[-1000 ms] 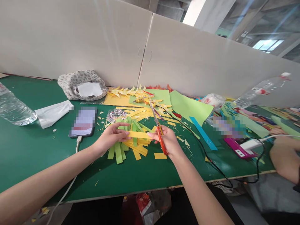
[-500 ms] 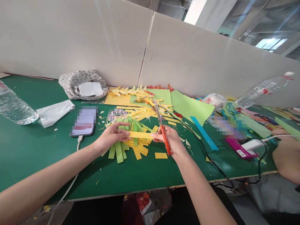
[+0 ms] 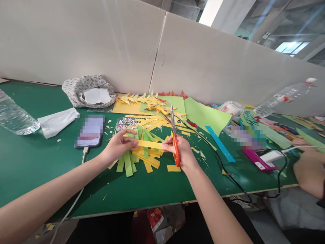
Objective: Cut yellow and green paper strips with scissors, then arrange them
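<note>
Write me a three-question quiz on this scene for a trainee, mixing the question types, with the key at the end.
1. Which hand holds the scissors?

2. True or false: the left hand and the right hand both hold the same yellow strip.

3. What is attached to the phone?
A) a glue gun
B) a white cable
C) a bottle

Key: 1. The right hand. 2. True. 3. B.
</note>
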{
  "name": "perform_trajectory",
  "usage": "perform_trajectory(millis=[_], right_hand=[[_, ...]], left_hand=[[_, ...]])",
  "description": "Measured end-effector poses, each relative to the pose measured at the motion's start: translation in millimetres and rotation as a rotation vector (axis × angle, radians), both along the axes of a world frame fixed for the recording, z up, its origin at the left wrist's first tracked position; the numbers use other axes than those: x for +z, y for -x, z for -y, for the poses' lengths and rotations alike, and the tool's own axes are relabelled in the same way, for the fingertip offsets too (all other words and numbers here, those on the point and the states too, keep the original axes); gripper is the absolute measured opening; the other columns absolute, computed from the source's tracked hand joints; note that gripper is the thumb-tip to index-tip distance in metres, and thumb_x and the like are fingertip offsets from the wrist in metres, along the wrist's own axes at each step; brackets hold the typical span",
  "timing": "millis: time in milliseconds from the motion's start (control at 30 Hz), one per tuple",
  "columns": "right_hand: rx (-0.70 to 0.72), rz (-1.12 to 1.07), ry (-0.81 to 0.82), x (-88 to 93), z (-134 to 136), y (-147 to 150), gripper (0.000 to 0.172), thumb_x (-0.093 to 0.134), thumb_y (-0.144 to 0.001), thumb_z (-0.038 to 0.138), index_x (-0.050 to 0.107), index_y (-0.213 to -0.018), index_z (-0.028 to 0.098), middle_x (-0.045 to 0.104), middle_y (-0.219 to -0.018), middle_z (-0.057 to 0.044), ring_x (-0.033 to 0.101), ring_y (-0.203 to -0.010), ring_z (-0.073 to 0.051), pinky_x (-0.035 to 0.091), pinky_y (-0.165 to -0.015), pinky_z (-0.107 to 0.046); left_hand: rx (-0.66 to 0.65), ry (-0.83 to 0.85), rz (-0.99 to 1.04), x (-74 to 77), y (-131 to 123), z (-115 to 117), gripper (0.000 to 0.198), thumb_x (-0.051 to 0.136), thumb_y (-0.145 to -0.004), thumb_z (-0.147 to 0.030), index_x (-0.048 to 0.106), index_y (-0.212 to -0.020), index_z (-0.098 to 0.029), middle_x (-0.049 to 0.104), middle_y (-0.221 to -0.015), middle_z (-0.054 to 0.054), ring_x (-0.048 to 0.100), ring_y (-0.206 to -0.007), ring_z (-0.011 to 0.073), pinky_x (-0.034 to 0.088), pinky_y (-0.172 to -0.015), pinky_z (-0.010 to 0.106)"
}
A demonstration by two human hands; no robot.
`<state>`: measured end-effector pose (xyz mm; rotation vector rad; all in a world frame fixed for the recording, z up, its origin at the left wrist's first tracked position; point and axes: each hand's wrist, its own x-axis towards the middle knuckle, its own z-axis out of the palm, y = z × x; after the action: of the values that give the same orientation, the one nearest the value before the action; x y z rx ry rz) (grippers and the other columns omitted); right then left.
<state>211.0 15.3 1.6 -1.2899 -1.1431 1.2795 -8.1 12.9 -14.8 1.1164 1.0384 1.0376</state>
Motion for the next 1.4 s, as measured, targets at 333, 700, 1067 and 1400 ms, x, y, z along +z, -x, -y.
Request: perform_trajectory(millis=[333,700,1067,1400], right_hand=[[-0.103,-0.100,-0.136,-6.6,6.9,12.9,0.032,0.074,-0.054,0.024,0.046,-0.069,0.019,0.059,-0.066,0.005,0.058,-0.061,-0.012,0.050,-0.065,-0.032],[0.010,-0.038,-0.121,-16.9,25.5,40.5,0.031,0.073,-0.056,0.022,0.047,-0.071,0.021,0.057,-0.068,0.004,0.059,-0.061,-0.014,0.049,-0.066,-0.031],[0.004,0.224,-0.096,-1.4,29.8,33.9,0.031,0.071,-0.057,0.034,0.048,-0.072,0.020,0.054,-0.066,0.003,0.052,-0.055,-0.011,0.045,-0.053,-0.024],[0.126,0.202,-0.117,-8.0,29.7,41.4,0.030,0.069,-0.058,0.032,0.045,-0.073,0.021,0.054,-0.067,0.002,0.049,-0.056,-0.011,0.040,-0.051,-0.023]], left_hand=[[0.060,0.067,0.203,10.5,-4.0,3.9,0.044,0.070,-0.066,-0.023,0.050,-0.105,-0.019,0.066,-0.087,0.003,0.064,-0.085,0.0180,0.049,-0.080,0.031],[0.009,0.167,0.216,4.1,-5.9,2.6,0.028,0.073,-0.062,-0.018,0.055,-0.084,-0.017,0.067,-0.073,-0.001,0.063,-0.069,0.0103,0.049,-0.074,0.023],[0.019,0.073,0.232,0.9,-4.4,1.1,0.021,0.072,-0.063,-0.021,0.056,-0.076,-0.017,0.066,-0.069,-0.003,0.061,-0.066,0.0087,0.048,-0.070,0.021],[-0.097,0.086,0.133,0.9,-7.8,5.4,0.019,0.072,-0.062,-0.023,0.060,-0.076,-0.016,0.064,-0.071,0.000,0.060,-0.063,0.0106,0.047,-0.063,0.023]])
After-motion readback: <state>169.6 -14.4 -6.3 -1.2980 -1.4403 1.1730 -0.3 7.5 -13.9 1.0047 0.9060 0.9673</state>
